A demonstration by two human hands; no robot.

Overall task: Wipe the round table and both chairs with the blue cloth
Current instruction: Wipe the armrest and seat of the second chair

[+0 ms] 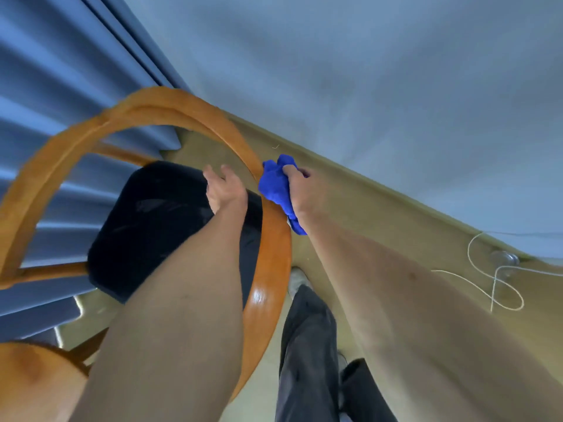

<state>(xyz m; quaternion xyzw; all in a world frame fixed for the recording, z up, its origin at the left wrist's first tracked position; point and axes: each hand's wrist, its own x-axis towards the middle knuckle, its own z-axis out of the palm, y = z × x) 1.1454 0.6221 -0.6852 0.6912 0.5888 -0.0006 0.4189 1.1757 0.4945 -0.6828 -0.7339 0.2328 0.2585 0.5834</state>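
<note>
Two hands reach over the chair (pixel 268 239): your right hand (pixel 300 190) grips the bunched blue cloth (pixel 275 187) against its curved wooden back, your left hand (pixel 225 190) open above the black seat (pixel 152 226).

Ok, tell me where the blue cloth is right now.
In the head view, the blue cloth is bunched in the right hand, against the outer side of the chair's curved wooden rail, just right of centre.

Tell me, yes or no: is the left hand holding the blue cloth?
No: the bunched blue cloth is in the grip of the right hand against the curved orange wooden chair rail, while the left hand holds nothing.
</note>
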